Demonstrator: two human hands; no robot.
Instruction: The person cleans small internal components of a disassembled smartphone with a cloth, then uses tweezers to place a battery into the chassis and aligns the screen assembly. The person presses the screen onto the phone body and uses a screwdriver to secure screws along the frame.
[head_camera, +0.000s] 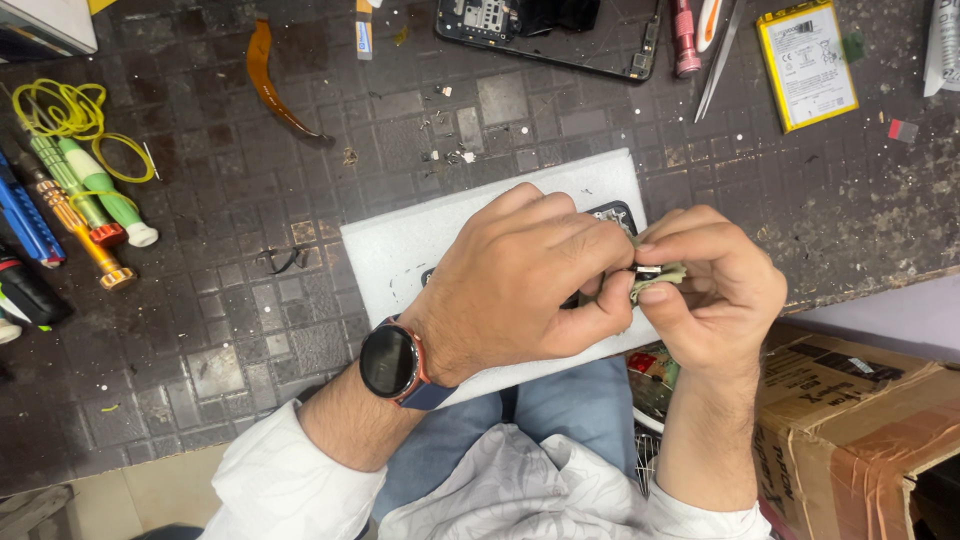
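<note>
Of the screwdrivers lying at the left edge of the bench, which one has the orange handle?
The orange-handled screwdriver lies lowest in the group, its ringed end pointing toward the white foam pad. The two green ones lie just above it, the blue one further left.

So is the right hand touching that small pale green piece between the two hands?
Touching. The head view shows the right hand pinching the small pale green piece between thumb and forefinger, with no gap; the left hand presses in beside it.
</note>
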